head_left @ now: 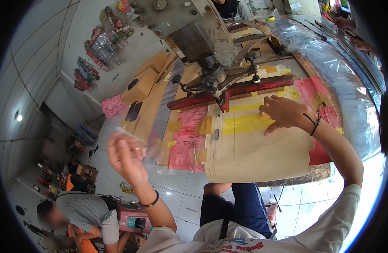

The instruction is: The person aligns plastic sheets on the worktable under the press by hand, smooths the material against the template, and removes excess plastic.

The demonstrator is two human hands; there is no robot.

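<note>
My left hand [125, 158] is raised at the table's left side, fingers bent together and smeared by motion. A clear, thin plastic piece [151, 148] with a whitish edge shows at its fingertips; its full outline is hard to make out. My right hand [286, 112] rests with fingers spread on a tan sheet [261, 156], touching the area beside the yellow tape [243, 125]. Just beyond that hand, a red-edged bar [261, 89] hangs from the metal press head [211, 78]. Pink sheets [189, 139] are taped at the tan sheet's left and right.
A cardboard box [140, 86] and a dark phone [134, 111] lie on the far-left board. Clear plastic sheets [350, 88] cover the right side. A person [86, 213] sits at lower left; other people are at the back and upper right.
</note>
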